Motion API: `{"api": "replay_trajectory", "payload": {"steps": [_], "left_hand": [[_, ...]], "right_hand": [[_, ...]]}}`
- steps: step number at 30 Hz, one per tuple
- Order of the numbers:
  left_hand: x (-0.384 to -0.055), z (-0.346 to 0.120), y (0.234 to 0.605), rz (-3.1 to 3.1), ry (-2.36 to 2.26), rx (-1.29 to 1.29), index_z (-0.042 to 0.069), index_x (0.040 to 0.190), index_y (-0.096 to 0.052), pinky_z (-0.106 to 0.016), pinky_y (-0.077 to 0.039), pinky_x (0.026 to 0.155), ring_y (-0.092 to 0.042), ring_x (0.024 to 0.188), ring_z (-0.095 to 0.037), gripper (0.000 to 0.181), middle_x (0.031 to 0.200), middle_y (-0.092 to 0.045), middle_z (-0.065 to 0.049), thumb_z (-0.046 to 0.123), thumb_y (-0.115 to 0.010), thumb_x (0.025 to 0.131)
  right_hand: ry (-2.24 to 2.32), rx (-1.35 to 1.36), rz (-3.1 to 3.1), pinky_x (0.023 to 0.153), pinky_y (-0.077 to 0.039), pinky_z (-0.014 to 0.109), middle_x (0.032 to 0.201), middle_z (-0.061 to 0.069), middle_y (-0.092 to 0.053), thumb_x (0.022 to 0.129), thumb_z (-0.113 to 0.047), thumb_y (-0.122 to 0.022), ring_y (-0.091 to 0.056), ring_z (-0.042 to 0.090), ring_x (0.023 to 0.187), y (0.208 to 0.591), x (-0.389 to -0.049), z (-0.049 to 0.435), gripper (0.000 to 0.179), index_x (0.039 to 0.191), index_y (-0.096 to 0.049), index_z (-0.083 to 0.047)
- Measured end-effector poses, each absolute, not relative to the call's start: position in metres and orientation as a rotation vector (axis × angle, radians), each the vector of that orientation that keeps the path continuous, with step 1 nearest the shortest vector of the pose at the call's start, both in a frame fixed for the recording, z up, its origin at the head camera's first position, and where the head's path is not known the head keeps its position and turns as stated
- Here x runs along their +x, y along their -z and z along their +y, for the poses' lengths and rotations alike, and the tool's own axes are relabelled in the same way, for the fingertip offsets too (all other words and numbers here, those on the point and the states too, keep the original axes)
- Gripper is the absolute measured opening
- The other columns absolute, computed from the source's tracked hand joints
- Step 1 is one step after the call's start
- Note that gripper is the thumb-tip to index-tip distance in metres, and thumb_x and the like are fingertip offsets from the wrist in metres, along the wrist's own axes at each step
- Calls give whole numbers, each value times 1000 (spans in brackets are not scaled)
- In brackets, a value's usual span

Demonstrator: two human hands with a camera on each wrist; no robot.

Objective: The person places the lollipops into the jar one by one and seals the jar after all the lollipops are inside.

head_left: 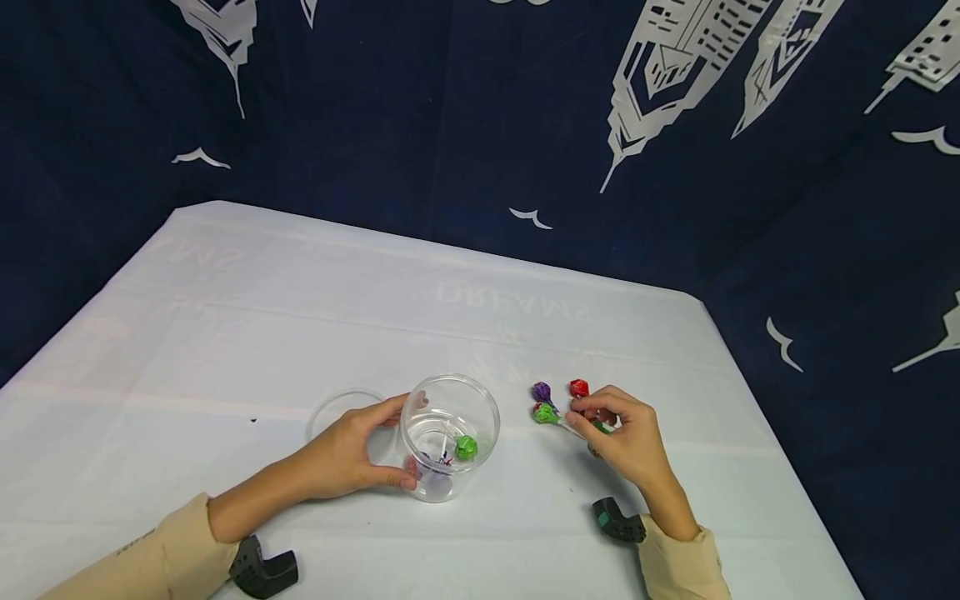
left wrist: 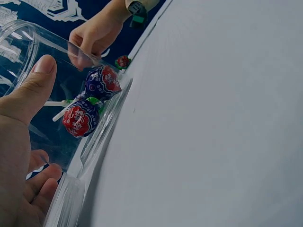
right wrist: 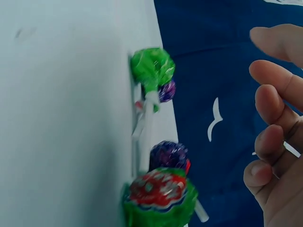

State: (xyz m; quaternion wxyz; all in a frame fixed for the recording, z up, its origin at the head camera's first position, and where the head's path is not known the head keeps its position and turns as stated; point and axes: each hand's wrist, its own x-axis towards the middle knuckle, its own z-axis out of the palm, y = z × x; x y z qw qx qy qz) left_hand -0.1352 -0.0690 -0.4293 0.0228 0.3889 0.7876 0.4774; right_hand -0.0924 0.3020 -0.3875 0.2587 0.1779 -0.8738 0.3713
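Observation:
My left hand (head_left: 348, 454) grips a clear plastic jar (head_left: 491, 421) from its left side, thumb in front and fingers behind. The jar stands tilted a little, its round mouth facing up. Inside lie a green lollipop (head_left: 466, 447) and two purple-and-red lollipops (left wrist: 80, 118), seen through the wall in the left wrist view. Over the loose lollipops on the right hovers my right hand (head_left: 626, 433), its fingers loosely bent and apart from the thumb. Near its fingertips are a purple lollipop (head_left: 542, 392), a green lollipop (head_left: 545, 412) and a red lollipop (head_left: 579, 387). A green-and-red lollipop (right wrist: 158, 196) lies closest to the right wrist camera.
A clear round plastic lid (head_left: 318, 414) lies behind my left hand, partly covered by it. White cloth (head_left: 225, 333) covers the table. Beyond its far edge hangs a dark blue curtain (head_left: 420, 125) with white building prints. Black devices (head_left: 262, 571) sit at both wrists.

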Motion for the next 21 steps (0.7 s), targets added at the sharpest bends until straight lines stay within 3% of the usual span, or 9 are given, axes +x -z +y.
{"api": "replay_trajectory", "payload": {"steps": [6, 16, 21], "left_hand": [[-136, -69, 430, 2441, -1469, 1217, 10, 145, -46, -49, -45, 101, -62, 115, -21, 94, 129, -64, -4, 40, -90, 68], [-135, -69, 429, 2435, -1471, 1189, 12, 146, -46, -48, -44, 103, -61, 116, -18, 94, 130, -63, -2, 43, -89, 68], [-135, -69, 430, 2460, -1460, 1197, 12, 146, -46, -48, -46, 100, -62, 114, -20, 94, 128, -64, -2, 43, -89, 69]], "right_hand": [[-880, 425, -2476, 53, -42, 29, 79, -4, -67, 69, 4, -87, -51, 21, 63, 395, -95, 309, 22, 82, -76, -9], [-753, 475, -2518, 59, -45, 20, 77, -7, -65, 67, 3, -88, -53, 13, 68, 403, -99, 312, 21, 80, -74, -7], [-689, 467, -2559, 59, -48, 24, 77, -6, -65, 65, 4, -88, -55, 11, 71, 405, -99, 313, 23, 81, -75, -7]]}}
